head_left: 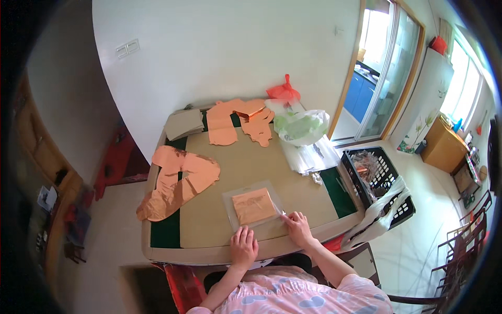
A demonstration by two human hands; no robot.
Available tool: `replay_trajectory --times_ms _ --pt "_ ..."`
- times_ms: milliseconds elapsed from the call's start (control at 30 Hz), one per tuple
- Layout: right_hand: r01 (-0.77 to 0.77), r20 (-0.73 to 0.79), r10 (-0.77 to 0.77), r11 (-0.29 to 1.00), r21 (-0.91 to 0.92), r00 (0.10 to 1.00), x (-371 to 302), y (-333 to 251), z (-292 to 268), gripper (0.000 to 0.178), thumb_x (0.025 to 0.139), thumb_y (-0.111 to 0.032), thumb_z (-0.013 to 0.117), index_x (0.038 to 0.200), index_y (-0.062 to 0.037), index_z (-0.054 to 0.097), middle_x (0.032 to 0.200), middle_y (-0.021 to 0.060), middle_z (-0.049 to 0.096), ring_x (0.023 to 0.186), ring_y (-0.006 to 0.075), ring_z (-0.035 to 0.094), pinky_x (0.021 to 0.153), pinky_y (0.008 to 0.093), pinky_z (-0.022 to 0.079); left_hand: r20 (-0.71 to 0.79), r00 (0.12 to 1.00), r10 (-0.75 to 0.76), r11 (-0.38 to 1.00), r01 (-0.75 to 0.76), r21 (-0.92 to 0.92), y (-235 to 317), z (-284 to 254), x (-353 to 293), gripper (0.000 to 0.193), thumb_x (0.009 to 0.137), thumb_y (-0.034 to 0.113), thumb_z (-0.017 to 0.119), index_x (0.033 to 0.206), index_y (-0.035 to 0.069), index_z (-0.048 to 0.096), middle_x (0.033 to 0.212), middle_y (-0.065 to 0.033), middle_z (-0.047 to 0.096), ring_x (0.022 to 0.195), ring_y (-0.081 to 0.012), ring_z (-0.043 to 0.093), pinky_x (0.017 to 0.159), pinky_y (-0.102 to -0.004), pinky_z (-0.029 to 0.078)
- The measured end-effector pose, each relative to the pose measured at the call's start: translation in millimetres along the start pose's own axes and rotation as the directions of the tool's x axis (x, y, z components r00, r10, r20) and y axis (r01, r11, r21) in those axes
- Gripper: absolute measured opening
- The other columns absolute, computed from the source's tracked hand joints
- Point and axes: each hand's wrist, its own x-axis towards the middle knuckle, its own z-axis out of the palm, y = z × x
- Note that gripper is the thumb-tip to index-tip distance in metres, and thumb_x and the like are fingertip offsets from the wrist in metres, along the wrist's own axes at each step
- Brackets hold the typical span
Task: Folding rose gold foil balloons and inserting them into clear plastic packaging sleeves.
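Observation:
A clear plastic bag (228,206) lies flat on the tan board in front of me, with a folded copper-coloured foil sheet (253,205) inside it. My left hand (244,246) rests palm down at the bag's near edge, its fingers extended and holding nothing. At the bag's right edge is my right hand (298,228), one finger reaching to the corner and the others spread loosely on the board. Copper-coloured foil cut-outs lie about: a large bent one (180,183) on the left and a scalloped group (230,125) at the far side.
Grey sheets (184,124) are stacked at the far left. Clear plastic bags (308,154) lie far right beneath a white-green bag (301,128); a red bag (285,92) is behind. A black crate (384,172) stands right of the table, white plastic (379,212) draped over it.

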Motion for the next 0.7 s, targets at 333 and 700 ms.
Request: replay_trajectory --times_ms 333,700 --pt "0.135 0.114 -0.121 0.982 -0.129 0.986 11 -29 -1 0.047 0.077 -0.008 0.057 0.119 -0.0258 0.066 0.090 0.0033 0.053 0.092 0.0221 0.052 0.082 0.0390 0.039 0.015 1.000 0.005 1.000 -0.005 -0.016 -1 -2 -1 0.040 0.080 0.020 0.063 0.115 0.003 0.058 0.126 -0.0157 0.056 0.120 -0.0334 0.049 0.097 -0.0475 0.040" --pt "0.089 0.036 -0.091 0.994 0.059 0.995 13 -21 -8 0.034 0.077 -0.002 0.058 0.106 -0.0156 0.069 0.088 0.0073 0.055 0.088 0.0275 0.054 0.078 0.0415 0.043 0.042 0.998 -0.053 0.998 0.055 -0.037 -2 -5 -4 0.041 0.079 0.021 0.065 0.116 0.004 0.058 0.124 -0.0154 0.055 0.117 -0.0322 0.048 0.098 -0.0480 0.039"
